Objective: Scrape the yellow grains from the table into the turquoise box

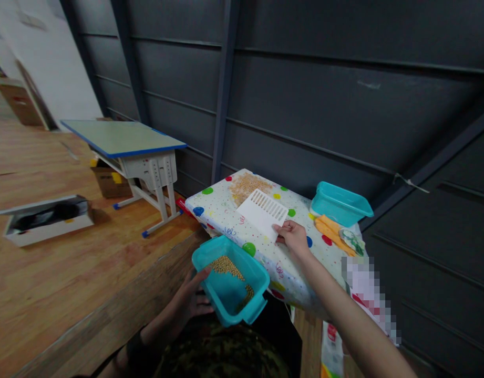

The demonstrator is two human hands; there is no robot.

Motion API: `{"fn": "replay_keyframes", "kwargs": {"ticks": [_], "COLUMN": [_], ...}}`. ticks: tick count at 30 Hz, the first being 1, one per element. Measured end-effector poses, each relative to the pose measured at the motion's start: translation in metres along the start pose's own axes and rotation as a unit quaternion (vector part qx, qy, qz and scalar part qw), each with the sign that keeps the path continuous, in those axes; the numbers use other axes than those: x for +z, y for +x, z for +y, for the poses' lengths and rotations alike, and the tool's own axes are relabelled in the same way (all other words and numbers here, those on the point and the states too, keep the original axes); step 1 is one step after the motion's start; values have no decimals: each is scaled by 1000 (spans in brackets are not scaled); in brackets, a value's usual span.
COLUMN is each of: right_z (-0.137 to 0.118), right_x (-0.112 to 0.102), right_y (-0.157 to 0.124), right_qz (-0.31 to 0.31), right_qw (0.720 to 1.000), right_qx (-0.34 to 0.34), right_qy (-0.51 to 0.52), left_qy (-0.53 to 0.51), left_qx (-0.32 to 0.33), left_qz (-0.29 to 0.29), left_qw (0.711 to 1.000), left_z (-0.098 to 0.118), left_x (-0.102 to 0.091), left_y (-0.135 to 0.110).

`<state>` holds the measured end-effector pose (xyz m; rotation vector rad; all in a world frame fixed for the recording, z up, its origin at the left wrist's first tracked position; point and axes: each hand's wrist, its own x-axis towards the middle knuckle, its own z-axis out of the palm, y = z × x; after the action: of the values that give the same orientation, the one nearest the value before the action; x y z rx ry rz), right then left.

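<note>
My left hand (pixel 192 299) grips a teal plastic tub (pixel 230 280) from below and holds it just under the near edge of the small table (pixel 265 257). Yellow beans (pixel 226 266) lie inside the tub. My right hand (pixel 292 236) pinches the near corner of a white slotted scraper (pixel 262 212) that lies on the polka-dot tablecloth. Beyond the scraper, a pile of mixed grains (pixel 246 186) is spread at the far end of the table.
A second teal tub (pixel 339 203) stands at the table's right side, with an orange cloth (pixel 329 231) and a small printed packet (pixel 352 241) beside it. A blue-edged desk (pixel 123 139) and an open white box (pixel 47 218) stand on the wooden floor at left. A dark panelled wall runs behind.
</note>
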<state>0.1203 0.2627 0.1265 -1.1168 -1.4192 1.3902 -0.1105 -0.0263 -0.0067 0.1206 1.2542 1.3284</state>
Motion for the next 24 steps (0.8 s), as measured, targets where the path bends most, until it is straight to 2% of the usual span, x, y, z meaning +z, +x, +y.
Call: {"fn": "replay_keyframes", "kwargs": {"ticks": [3,8,12,15,18,24], "right_z": [-4,-7,-8,-6,-2,7], "right_x": [-7,-13,-23,-36,-45,-40], "right_y": [0,5,12,16,16,11], "right_qz": [17,73,107,106,109,106], "right_qw": [999,997,994,993,988,952], "right_qx": [14,16,3,-42,-105,-198], "right_qy": [23,26,21,18,-37,-210], "left_qy": [17,16,18,12,11,1], "left_qx": [23,17,31,34,35,12], "left_qz": [46,28,43,54,52,17], "left_qw": [999,999,998,998,998,1000], "left_z": [0,3,2,-2,-4,3], "left_x": [7,11,11,12,12,6], "left_y": [-1,-9,-9,-4,-4,-12]}}
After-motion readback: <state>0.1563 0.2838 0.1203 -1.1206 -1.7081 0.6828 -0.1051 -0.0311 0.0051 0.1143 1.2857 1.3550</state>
